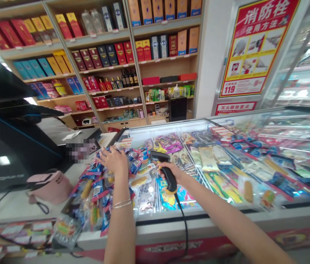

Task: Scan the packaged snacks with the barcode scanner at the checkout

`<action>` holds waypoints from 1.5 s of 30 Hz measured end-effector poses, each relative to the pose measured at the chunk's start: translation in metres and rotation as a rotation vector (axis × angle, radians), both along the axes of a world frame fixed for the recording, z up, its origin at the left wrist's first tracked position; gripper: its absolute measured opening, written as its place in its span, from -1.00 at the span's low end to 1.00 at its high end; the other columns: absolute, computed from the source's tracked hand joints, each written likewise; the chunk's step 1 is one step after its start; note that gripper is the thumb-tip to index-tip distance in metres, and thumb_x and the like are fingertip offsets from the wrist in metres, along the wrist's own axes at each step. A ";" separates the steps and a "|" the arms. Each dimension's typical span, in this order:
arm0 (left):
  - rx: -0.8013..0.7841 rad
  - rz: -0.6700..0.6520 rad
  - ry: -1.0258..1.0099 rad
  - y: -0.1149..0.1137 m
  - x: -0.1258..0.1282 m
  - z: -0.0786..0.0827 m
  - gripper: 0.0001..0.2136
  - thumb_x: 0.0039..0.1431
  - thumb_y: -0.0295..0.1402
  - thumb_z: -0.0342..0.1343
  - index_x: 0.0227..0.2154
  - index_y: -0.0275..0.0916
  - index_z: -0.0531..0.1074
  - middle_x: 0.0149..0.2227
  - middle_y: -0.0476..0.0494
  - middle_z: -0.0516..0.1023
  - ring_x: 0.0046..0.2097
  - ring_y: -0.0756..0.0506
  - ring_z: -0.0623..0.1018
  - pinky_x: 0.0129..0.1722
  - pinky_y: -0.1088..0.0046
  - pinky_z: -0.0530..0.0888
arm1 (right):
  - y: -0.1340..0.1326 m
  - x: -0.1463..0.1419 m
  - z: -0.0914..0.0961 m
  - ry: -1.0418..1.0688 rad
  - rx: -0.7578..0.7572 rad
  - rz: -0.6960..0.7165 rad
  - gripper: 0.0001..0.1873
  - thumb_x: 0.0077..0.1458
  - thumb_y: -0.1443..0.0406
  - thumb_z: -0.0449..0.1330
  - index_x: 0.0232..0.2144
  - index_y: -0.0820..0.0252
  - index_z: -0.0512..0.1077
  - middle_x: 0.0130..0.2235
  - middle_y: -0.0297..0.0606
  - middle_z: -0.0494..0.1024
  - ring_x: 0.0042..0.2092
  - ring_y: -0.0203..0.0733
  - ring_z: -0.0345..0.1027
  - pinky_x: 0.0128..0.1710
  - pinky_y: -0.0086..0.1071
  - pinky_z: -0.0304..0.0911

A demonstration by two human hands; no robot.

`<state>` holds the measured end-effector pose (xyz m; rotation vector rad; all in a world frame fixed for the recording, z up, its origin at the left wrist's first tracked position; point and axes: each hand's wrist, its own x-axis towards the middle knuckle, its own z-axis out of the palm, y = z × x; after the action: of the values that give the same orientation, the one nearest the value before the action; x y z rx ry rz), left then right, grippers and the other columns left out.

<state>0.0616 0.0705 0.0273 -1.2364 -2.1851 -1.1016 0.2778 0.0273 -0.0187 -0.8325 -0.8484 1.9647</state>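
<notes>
My right hand (174, 172) is wrapped round the grip of a black barcode scanner (163, 165); its head points left toward a heap of snack packets (108, 190), and its cable hangs down over the counter edge. My left hand (114, 160) rests on the far part of that heap with the fingers curled over the wrapped packets. A thin bracelet sits on the left forearm. The packets lie on the counter top and partly on the glass lid of a chest freezer (199, 154).
A black register screen (9, 121) stands at the left with a pink pouch (51, 186) before it. The freezer holds several ice-cream packs. Shelves of boxed bottles (111, 55) fill the back wall. A red fire-hydrant poster (254, 44) hangs at the right.
</notes>
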 end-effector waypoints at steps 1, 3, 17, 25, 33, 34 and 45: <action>0.009 0.000 0.013 0.000 0.001 -0.003 -0.62 0.14 -0.31 0.00 0.00 -0.33 0.40 0.25 -0.46 0.19 0.27 -0.43 0.16 0.18 -0.24 0.10 | 0.000 0.001 -0.002 -0.010 -0.003 -0.025 -0.85 -0.10 0.29 0.28 -0.48 0.28 0.42 -0.61 -0.32 0.44 -0.63 -0.39 0.21 -0.64 -0.53 0.15; 0.013 -0.035 0.012 0.000 0.001 -0.006 -0.60 0.14 -0.28 -0.02 0.00 -0.32 0.42 0.26 -0.46 0.18 0.30 -0.46 0.09 0.18 -0.32 0.01 | 0.000 0.004 -0.005 -0.013 -0.010 -0.071 -0.85 -0.12 0.30 0.28 -0.47 0.28 0.43 -0.60 -0.33 0.45 -0.62 -0.39 0.22 -0.63 -0.53 0.15; -0.027 0.025 -0.105 -0.002 -0.022 -0.004 -0.40 0.17 -0.06 -0.10 0.15 -0.39 0.29 0.26 -0.55 0.20 0.32 -0.48 0.08 0.20 -0.23 0.03 | 0.006 0.010 -0.017 -0.003 0.014 -0.125 -0.91 -0.19 0.34 0.26 -0.59 0.30 0.44 -0.57 -0.29 0.48 -0.59 -0.35 0.29 -0.56 -0.48 0.25; 0.022 -0.015 -0.130 -0.008 -0.015 0.001 -0.45 0.10 -0.09 -0.07 0.14 -0.20 0.30 0.29 -0.31 0.21 0.25 -0.43 0.23 0.19 -0.13 0.18 | 0.008 0.008 -0.013 0.015 -0.012 -0.093 -0.87 -0.13 0.34 0.29 -0.59 0.29 0.42 -0.63 -0.33 0.44 -0.63 -0.38 0.27 -0.60 -0.50 0.19; 0.205 -0.239 0.012 -0.031 0.033 0.040 -0.49 0.19 -0.05 -0.17 0.23 0.23 0.06 0.38 0.39 -0.33 0.39 -0.22 -0.12 0.34 0.09 -0.14 | -0.015 0.075 0.057 0.139 0.196 -0.274 -0.86 -0.12 0.31 0.27 -0.59 0.26 0.40 -0.62 -0.37 0.44 -0.63 -0.38 0.27 -0.61 -0.51 0.21; 0.209 -0.270 0.028 -0.026 0.046 0.047 -0.51 0.20 -0.05 -0.17 0.21 0.18 0.11 0.39 0.33 -0.27 0.39 -0.21 -0.11 0.34 0.07 -0.12 | -0.021 0.094 0.067 0.128 0.228 -0.304 -0.87 -0.14 0.31 0.28 -0.57 0.25 0.41 -0.62 -0.38 0.45 -0.62 -0.38 0.27 -0.61 -0.51 0.22; 0.109 -0.899 0.106 0.037 0.291 0.045 -0.58 0.14 -0.32 0.01 0.06 -0.37 0.30 0.27 -0.47 0.17 0.29 -0.33 0.19 0.24 0.07 0.18 | -0.060 0.325 0.077 -0.098 0.203 -0.931 -0.91 -0.06 0.36 0.25 -0.53 0.23 0.40 -0.64 -0.30 0.45 -0.62 -0.35 0.27 -0.65 -0.54 0.26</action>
<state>0.3531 0.1071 0.0727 -2.2427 -1.4392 -1.3780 0.6031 -0.0324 0.0584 -0.9712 -0.5423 1.0138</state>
